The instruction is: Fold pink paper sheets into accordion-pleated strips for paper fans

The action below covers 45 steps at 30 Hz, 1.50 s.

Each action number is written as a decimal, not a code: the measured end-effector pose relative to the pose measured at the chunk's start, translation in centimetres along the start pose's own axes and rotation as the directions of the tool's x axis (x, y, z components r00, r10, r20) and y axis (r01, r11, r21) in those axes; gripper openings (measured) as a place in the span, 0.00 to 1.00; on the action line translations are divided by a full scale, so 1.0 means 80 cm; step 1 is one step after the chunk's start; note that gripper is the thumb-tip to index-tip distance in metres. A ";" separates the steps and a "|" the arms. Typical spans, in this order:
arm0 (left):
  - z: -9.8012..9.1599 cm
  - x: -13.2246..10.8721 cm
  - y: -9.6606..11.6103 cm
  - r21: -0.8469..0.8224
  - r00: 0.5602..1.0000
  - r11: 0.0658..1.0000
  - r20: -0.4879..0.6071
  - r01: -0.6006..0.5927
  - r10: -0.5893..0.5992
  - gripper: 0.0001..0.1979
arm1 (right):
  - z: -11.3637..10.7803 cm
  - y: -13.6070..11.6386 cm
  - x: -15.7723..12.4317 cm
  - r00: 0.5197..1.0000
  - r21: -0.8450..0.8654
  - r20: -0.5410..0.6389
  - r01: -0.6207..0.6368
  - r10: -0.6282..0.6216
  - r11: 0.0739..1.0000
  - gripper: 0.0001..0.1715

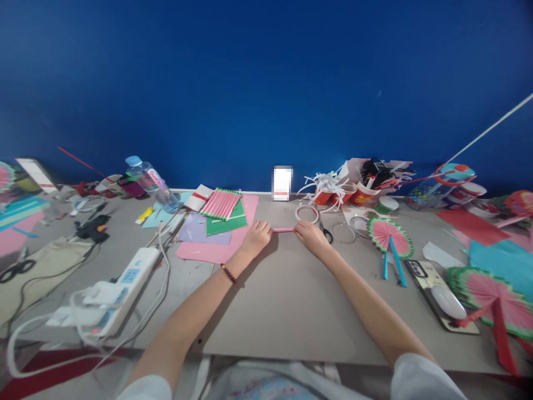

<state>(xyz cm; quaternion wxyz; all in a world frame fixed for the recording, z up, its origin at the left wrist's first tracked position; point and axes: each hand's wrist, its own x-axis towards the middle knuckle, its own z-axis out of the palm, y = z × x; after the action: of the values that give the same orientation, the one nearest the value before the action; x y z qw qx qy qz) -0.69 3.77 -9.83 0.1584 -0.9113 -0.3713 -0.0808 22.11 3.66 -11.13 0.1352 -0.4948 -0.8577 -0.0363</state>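
A narrow pink strip, apparently folded paper (283,229), stretches level between my two hands just above or on the table. The fingers of my left hand (257,239) are closed on its left end. At the other end, my right hand (310,236) pinches it. My fingers hide both ends of the strip. Left of my left hand, a pleated pink paper with green edges (222,204) lies on green sheets (227,224), over larger pink (204,253) and purple paper. Close behind my right hand are a roll of tape (307,214) and the dark handle of scissors (328,236).
A power strip (131,289) with white cables and a tilted water bottle (152,180) are at the left. Paper cups (362,194) with white shreds stand at the back right. Watermelon-coloured paper fans (389,239) and a phone (441,300) under a white mouse (448,301) lie at the right.
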 end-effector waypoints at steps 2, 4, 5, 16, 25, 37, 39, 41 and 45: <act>0.001 -0.001 0.005 -0.009 0.999 0.999 -0.004 0.036 -0.036 0.13 | 0.001 -0.003 -0.002 1.000 -0.032 -0.022 -0.007 0.006 0.999 0.08; 0.003 -0.003 0.009 -0.019 0.998 0.998 -0.008 0.058 -0.059 0.14 | 0.002 -0.006 -0.003 0.999 -0.053 -0.042 -0.025 0.022 0.998 0.09; 0.004 -0.004 0.010 -0.019 0.998 0.998 -0.012 0.057 -0.057 0.14 | 0.002 -0.007 -0.004 0.998 -0.061 -0.052 -0.034 0.031 0.998 0.09; 0.006 -0.009 0.007 0.045 0.999 0.998 -0.013 0.031 -0.031 0.12 | 0.006 -0.011 -0.009 0.993 -0.073 -0.121 -0.025 0.016 0.997 0.11; 0.008 -0.014 0.012 0.020 0.995 0.995 -0.018 0.102 -0.102 0.13 | -0.002 -0.019 -0.009 0.997 -0.099 -0.066 -0.056 0.049 0.994 0.09; -0.022 -0.027 0.054 0.000 0.959 0.966 0.118 0.259 -0.257 0.16 | -0.015 -0.049 -0.015 0.991 -0.199 0.036 -0.123 0.133 0.972 0.10; -0.027 -0.026 0.061 -0.037 0.948 0.952 0.109 0.303 -0.297 0.22 | -0.016 -0.054 -0.015 0.988 -0.205 0.051 -0.134 0.147 0.970 0.12; -0.030 -0.025 0.066 -0.076 0.939 0.939 0.112 0.336 -0.326 0.26 | -0.017 -0.059 -0.016 0.986 -0.217 0.067 -0.137 0.155 0.967 0.15; -0.031 -0.025 0.066 -0.107 0.938 0.935 0.116 0.338 -0.326 0.27 | -0.018 -0.073 -0.019 0.977 -0.273 0.128 -0.131 0.171 0.953 0.24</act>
<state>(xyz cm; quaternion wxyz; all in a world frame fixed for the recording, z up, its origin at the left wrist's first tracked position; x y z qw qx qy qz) 1.56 -1.96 -9.29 0.0671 -0.8465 -0.5211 -0.0852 18.07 -0.84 -9.71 0.0057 -0.5741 -0.8124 -0.1018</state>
